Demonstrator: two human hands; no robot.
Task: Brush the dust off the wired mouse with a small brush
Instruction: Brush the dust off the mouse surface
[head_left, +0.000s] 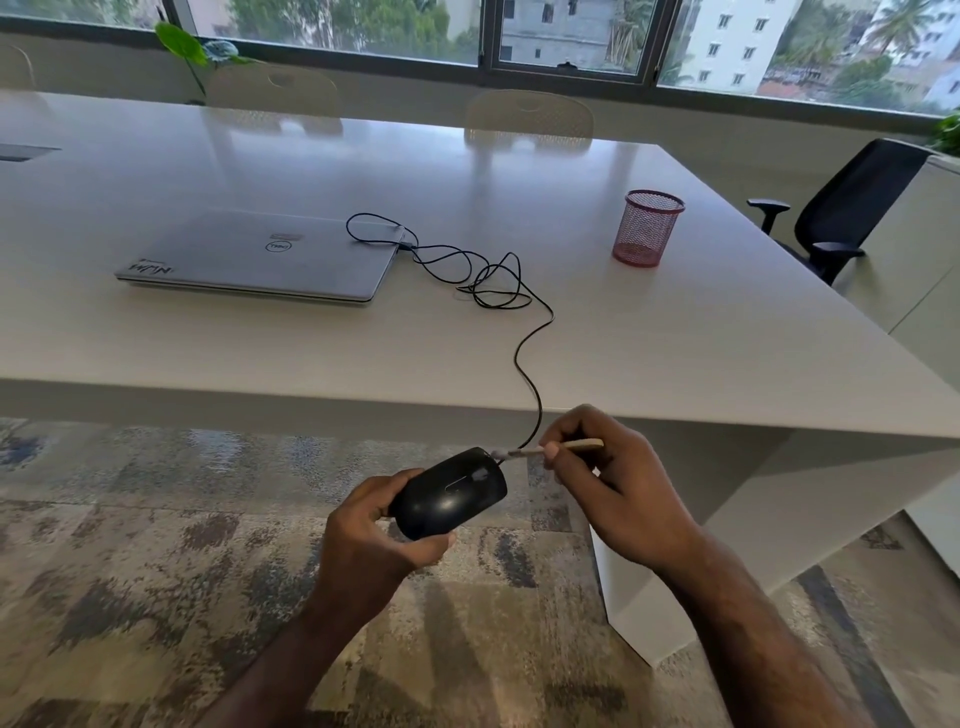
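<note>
Brushing the front edge now, clear of the white desk (675, 332).
Left hand (371, 540) cradling glossy black plastic wired mouse (449, 493), light, likely slippery; right hand (605, 467) pinching small wooden-handled brush (550, 450).

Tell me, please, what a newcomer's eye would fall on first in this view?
First, the two hands low in the middle, off the table's near edge: the left hand grips a black wired mouse while the right hand holds a small brush to its front end. Next, the mouse's black cable loops across the white table to a closed laptop; a red mesh cup stands to the right.
</note>
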